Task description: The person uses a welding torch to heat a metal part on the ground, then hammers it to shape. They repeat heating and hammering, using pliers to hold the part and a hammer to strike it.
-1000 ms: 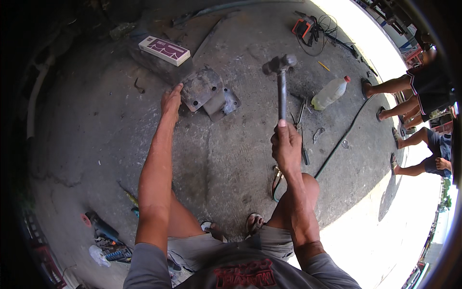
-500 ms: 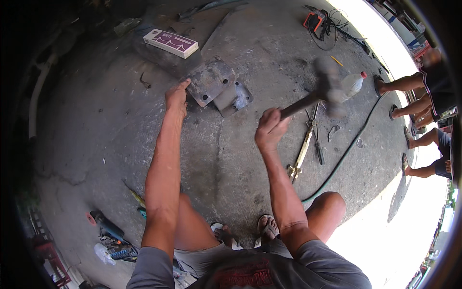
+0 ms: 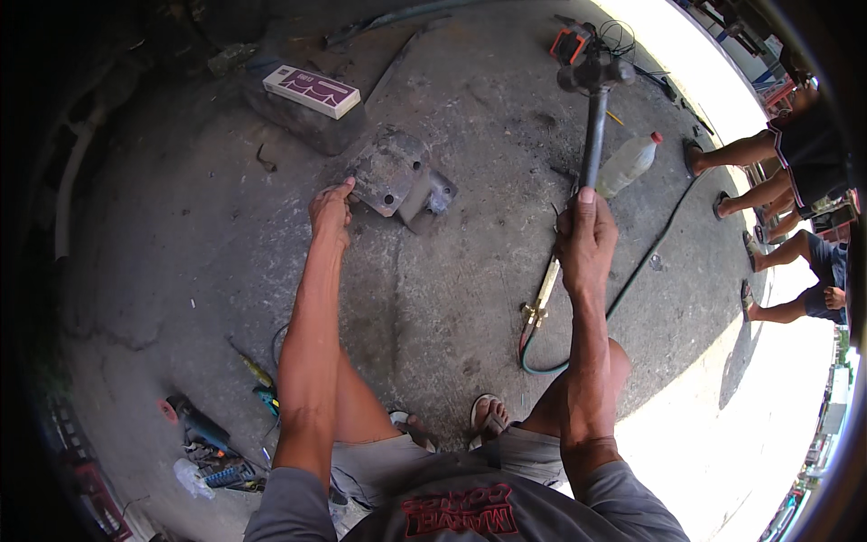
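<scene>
My left hand (image 3: 331,214) is closed on the near left edge of a scuffed steel plate (image 3: 377,170) with drilled holes, its thumb on top. Beneath that plate, a second metal piece (image 3: 440,193) sticks out to the right. My right hand (image 3: 589,242) is wrapped round the lower handle of a hammer (image 3: 594,131). The hammer is raised out to the right of the plates, its head pointing away from me. Partly behind my right hand lies a brass cutting torch (image 3: 545,291) on the concrete.
A white and purple box (image 3: 312,91) rests on a dark block (image 3: 336,133) beyond the plates. Right of the hammer is a red-capped bottle (image 3: 629,165); a green hose (image 3: 652,239) curves nearby. An angle grinder (image 3: 200,425) lies at lower left. Bystanders' legs (image 3: 736,163) are far right.
My right hand has swung the hammer to the right, turning its handle from slanted to nearly straight away from me. My left hand keeps its hold on the plate.
</scene>
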The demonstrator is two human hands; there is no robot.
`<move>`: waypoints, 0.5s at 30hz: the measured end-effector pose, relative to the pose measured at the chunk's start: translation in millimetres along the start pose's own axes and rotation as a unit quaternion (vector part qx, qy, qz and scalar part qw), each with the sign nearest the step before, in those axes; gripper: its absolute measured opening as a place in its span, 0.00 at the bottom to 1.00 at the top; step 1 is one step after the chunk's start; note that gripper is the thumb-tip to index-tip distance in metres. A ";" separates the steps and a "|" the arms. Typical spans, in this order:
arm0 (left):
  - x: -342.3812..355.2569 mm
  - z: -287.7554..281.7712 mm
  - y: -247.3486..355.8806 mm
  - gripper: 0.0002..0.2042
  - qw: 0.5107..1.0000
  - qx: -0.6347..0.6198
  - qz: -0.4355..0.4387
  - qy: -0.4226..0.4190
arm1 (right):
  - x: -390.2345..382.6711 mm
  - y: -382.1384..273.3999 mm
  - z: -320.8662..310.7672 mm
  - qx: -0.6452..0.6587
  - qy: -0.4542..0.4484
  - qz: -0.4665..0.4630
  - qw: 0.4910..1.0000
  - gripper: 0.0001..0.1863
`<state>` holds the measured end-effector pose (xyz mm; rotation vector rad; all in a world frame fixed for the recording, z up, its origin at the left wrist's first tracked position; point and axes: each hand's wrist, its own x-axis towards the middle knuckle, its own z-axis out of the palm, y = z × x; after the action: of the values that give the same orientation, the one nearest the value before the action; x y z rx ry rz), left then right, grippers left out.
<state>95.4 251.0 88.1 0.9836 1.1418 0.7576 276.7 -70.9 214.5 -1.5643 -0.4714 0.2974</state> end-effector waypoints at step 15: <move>-28.2 29.7 -8.3 0.13 0.994 -0.093 -0.049 -0.006 | -51.0 257.3 81.7 -0.275 0.030 -0.054 0.959 0.32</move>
<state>116.7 215.6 94.4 0.7694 1.0793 0.7633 223.0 -23.2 -50.7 -2.0726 -0.6238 0.0301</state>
